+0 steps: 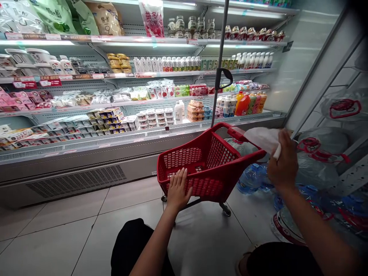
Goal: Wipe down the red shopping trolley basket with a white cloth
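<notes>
A single head-worn camera looks forward and down from a low, crouched height, close over a red basket cart (pixel 207 165) on the tiled floor (pixel 71 230). It faces an open chilled shelf unit (pixel 138 76) near behind the cart.

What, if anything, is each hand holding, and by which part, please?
The right hand grips a white cloth by its near end; the left hand rests flat on the red basket.

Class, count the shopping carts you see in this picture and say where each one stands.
1. The red cart stands on the tiled floor before the chilled shelves; the left hand rests on it, the right hand holds a white cloth.
</notes>
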Available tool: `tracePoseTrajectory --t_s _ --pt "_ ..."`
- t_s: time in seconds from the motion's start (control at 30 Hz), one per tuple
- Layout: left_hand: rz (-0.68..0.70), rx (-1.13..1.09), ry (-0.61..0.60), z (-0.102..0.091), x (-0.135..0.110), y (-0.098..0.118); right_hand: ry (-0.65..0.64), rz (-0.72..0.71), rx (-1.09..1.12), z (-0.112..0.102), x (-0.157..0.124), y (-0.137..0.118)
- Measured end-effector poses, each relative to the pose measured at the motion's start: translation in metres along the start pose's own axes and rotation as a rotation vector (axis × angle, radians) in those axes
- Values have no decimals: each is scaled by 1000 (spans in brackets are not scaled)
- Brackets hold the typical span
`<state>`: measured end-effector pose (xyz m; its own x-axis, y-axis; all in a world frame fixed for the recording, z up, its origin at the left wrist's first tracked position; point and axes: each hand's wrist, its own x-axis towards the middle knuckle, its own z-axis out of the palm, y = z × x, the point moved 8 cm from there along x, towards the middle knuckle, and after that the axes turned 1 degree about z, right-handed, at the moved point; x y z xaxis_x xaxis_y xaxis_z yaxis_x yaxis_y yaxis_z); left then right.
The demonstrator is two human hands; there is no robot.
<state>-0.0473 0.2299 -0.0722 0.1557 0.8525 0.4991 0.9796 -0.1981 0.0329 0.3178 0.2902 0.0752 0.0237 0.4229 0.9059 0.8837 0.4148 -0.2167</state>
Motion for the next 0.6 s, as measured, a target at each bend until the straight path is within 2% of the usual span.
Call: tracePoseTrajectory --t_s 0.03,0.1,0.2,0.3,0.37,0.43,0.5,0.57,0.6 --pt "-2 1 -2 0 0 -1 -46 -95 -20 3 -1 -9" --pt "-6 3 -2 1 1 -2 -222 -271 -66 22 -17 -23" --pt "-20 1 -1 2 2 0 -418 -337 -110 57 -54 -26" --pt "-78 4 3 4 7 11 -498 -324 -73 88 -88 -44" --pt "-87 0 6 8 14 28 -522 -345 -13 105 -108 -77" --pt "-37 -28 6 13 22 50 -547 -380 60 120 -126 -118" --pt "9 -63 14 17 29 65 -571 -381 105 128 -138 -144" --pt "28 -75 26 20 33 68 -612 -408 121 129 -140 -147" --pt "44 -72 28 21 33 68 -630 -424 115 126 -136 -138"
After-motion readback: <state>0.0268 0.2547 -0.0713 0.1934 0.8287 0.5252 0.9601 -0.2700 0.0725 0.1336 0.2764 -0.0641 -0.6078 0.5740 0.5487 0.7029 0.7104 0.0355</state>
